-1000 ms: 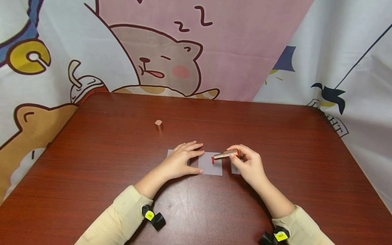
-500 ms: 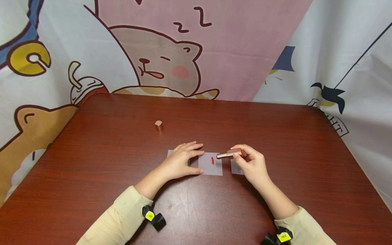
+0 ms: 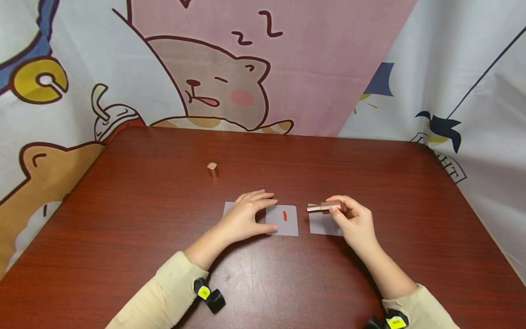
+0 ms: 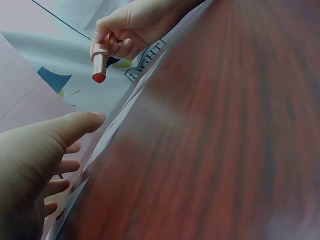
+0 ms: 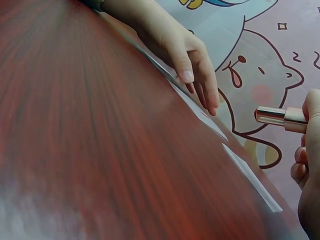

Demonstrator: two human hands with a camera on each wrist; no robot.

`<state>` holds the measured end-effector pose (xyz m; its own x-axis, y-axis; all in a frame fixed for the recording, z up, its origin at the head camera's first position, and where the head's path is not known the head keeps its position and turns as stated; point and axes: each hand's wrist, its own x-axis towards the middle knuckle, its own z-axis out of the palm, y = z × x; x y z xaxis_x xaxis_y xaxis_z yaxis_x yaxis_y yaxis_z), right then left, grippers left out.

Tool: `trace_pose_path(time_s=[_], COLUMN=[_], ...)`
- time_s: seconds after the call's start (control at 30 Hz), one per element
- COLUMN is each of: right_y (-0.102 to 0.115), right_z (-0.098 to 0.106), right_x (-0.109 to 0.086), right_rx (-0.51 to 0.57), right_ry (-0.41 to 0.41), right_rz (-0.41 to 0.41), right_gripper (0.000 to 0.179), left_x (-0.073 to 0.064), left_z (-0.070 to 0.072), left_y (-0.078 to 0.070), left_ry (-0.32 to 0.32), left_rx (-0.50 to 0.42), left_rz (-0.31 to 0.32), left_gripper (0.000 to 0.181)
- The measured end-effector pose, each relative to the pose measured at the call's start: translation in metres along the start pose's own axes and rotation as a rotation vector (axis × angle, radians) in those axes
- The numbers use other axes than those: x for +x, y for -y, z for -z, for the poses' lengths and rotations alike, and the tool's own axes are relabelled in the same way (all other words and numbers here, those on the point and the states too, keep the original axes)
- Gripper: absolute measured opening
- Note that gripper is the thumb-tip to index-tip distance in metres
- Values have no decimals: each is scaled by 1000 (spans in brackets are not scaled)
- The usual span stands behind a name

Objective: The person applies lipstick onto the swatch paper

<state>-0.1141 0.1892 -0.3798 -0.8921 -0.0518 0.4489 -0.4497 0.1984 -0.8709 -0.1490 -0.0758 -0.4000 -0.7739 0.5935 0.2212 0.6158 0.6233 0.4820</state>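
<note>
Far on the left of the dark red tabletop (image 3: pixel 123 219) stands a small rose-gold cap (image 3: pixel 212 169), upright and well apart from everything else. Nearer, the left hand (image 3: pixel 242 217) lies flat with fingers spread and straight, pressing down on a row of pale paper slips: a left slip (image 3: pixel 228 208) mostly hidden under the hand, and a middle slip (image 3: pixel 283 220) whose left edge the fingertips and thumb rest on. This middle slip bears a short red streak (image 3: pixel 285 215). Just right of it, with a narrow gap between, lies the right slip (image 3: pixel 322 225). Above that slip's far edge the right hand (image 3: pixel 355 221) pinches a rose-gold lipstick tube (image 3: pixel 322 207), held level and pointing left, its red tip showing in the left wrist view and clear of the paper.
</note>
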Motion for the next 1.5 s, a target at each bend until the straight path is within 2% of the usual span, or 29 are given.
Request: trace_pose_path(time_s=[0.23,0.47,0.63,0.87,1.0,1.2,1.5], right_y=[-22,-17,-14,-33,-30,-14,-32], right_z=[18,30,40,55,59,59,63], right_x=[-5,-5,-7,-11,-12,-13,-13], right_rx=[-34,-78,-116,-127,-136,-162,-165], right_ry=[-67,-56,-75,-81,-79,-81,-77], right_rz=[-35,20,19,-20,-23,-24,-31], right_gripper=[18,19,18,19,19,18,18], left_x=[8,18,25,34,40,47,56], left_z=[-7,-16,-20,-27,-31,-37,-44], left_y=[-10,-21,-27,-35,-39,-45,-50], left_ry=[-11,-24,-15,16,16,17,62], left_rx=[-17,-14,-10,20,36,59,82], left_rz=[-37,-57,-53,-21,-20,-32,-27], left_gripper=[64,64,64,65,66,66,66])
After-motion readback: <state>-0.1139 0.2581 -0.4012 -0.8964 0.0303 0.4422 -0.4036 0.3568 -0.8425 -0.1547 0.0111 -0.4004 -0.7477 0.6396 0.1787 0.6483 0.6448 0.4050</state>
